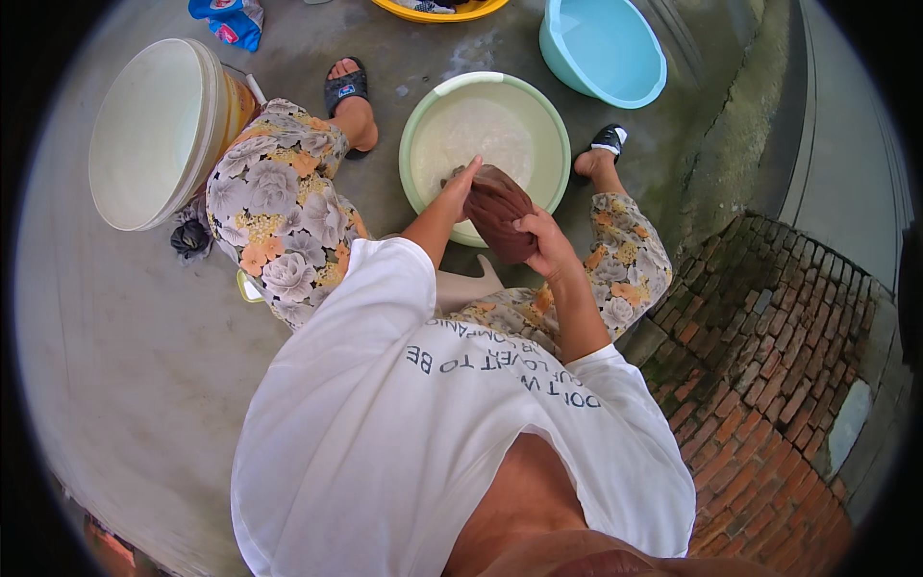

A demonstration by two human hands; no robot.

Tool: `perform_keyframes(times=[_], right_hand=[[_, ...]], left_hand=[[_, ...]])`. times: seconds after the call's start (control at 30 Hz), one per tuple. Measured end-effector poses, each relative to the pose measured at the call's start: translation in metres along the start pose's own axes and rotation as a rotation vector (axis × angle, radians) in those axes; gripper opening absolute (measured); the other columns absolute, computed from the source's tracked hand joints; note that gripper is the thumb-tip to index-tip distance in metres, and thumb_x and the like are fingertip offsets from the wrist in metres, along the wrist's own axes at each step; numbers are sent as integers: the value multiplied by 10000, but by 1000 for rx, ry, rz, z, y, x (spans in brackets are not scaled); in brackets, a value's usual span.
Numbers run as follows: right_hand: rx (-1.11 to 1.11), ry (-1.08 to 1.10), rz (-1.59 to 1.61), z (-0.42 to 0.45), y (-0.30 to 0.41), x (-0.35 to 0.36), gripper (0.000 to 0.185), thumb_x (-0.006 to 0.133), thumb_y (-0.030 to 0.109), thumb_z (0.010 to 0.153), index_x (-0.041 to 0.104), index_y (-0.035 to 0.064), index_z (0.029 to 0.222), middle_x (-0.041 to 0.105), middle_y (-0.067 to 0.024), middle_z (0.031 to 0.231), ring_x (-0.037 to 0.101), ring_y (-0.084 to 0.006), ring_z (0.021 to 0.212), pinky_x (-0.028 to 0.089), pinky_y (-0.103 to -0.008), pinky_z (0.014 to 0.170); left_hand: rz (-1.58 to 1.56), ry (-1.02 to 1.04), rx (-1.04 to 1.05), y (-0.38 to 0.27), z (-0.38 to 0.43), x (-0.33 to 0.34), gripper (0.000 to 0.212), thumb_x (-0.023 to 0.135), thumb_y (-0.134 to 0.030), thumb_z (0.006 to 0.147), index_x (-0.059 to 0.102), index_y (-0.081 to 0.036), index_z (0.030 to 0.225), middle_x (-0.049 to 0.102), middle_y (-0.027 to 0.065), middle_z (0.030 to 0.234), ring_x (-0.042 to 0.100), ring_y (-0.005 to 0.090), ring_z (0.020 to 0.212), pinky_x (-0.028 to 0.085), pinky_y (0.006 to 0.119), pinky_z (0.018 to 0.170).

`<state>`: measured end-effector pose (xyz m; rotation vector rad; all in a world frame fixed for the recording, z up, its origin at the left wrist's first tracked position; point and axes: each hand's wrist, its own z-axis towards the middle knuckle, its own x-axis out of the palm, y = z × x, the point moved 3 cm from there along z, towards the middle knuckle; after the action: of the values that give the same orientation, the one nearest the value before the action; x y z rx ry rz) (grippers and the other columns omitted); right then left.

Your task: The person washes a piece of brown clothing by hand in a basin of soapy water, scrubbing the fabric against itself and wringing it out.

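A bunched, wet-looking brown cloth (501, 216) is stretched between my two hands above the near part of a round basin (412, 144) with a green rim. My left hand (463, 191) grips its far left side, thumb pointing up along the fabric. At the near right side, my right hand (546, 241) has its fingers closed around the cloth. Cloudy, whitish water with some foam lies in the basin. The cloth hides part of the basin's near rim. A beige plastic piece (469, 281) shows between my legs, below the cloth.
A light blue basin (557, 54) stands at the far right, a yellow basin (447, 14) with fabrics at the top. To the left are a large white bucket (209, 130), a dark crumpled cloth (191, 238) and a blue printed bag (234, 21). Brick paving (764, 346) borders the concrete.
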<state>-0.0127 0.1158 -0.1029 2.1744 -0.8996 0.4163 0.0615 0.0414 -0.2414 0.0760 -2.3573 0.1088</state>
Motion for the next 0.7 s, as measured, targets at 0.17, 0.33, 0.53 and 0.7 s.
perform_keyframes(times=[0.17, 0.33, 0.53, 0.7], right_hand=[[121, 91, -252, -21, 3, 10, 521, 483, 33, 649, 394, -16, 1160, 502, -73, 1045, 499, -122, 897, 416, -235, 772], [157, 223, -682, -35, 36, 31, 475, 512, 47, 660, 428, -8, 1124, 510, -60, 1009, 493, -111, 895, 407, -230, 774], [-271, -224, -1033, -5, 105, -61, 405, 568, 60, 713, 442, -17, 1090, 535, -81, 947, 531, -148, 851, 430, -252, 743], [-341, -296, -116, 47, 66, -126, 337, 558, 221, 798, 464, 7, 1041, 541, -109, 953, 526, -215, 891, 431, -348, 770]], left_hand=[[97, -5, -90, 21, 4, -1, 298, 590, -298, 780, 535, -17, 863, 573, 150, 882, 583, 234, 772, 498, 365, 700], [411, -247, -58, 33, 28, -19, 151, 549, -58, 736, 521, -3, 873, 562, 95, 771, 584, 207, 630, 515, 369, 580], [74, -88, 176, 26, -1, 28, 172, 484, -36, 767, 512, 7, 931, 571, 121, 877, 602, 233, 741, 517, 386, 704], [-244, 300, 297, 15, -38, 73, 267, 389, -82, 823, 453, -30, 1078, 530, 131, 1063, 557, 229, 930, 454, 359, 848]])
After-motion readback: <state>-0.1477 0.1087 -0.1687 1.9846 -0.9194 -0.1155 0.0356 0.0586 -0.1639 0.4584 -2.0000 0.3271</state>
